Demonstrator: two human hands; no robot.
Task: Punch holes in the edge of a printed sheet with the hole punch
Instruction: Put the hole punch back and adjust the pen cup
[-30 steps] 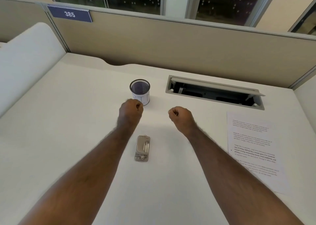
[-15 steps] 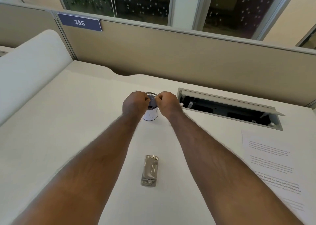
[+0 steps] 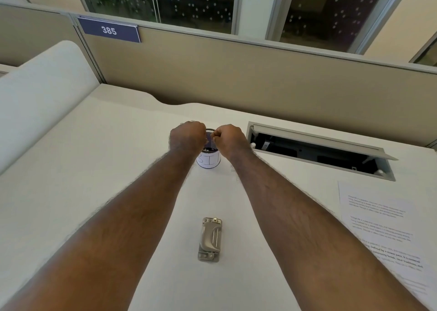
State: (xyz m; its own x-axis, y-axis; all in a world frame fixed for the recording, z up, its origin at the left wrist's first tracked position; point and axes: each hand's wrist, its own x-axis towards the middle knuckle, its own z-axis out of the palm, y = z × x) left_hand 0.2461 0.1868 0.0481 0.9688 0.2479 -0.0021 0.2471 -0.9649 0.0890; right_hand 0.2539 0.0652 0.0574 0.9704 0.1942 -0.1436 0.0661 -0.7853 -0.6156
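Observation:
A small metal hole punch point(image 3: 210, 239) lies on the white desk between my forearms, near me. The printed sheet point(image 3: 385, 235) lies flat at the right edge of the desk, untouched. My left hand point(image 3: 188, 136) and my right hand point(image 3: 230, 140) are both curled into fists, held close together over the mouth of a small mesh cup point(image 3: 209, 160) with a white paper label. Nothing shows between the fingers of either fist. Both hands are well beyond the punch and left of the sheet.
An open cable hatch point(image 3: 319, 151) is set into the desk behind the sheet. A beige partition point(image 3: 236, 79) with a blue sign reading 385 runs along the back. A white curved panel point(image 3: 42, 97) borders the left side.
Both fists have moved forward from above the punch and come together over the mesh cup. The view has tilted up slightly; the punch and the sheet have not moved.

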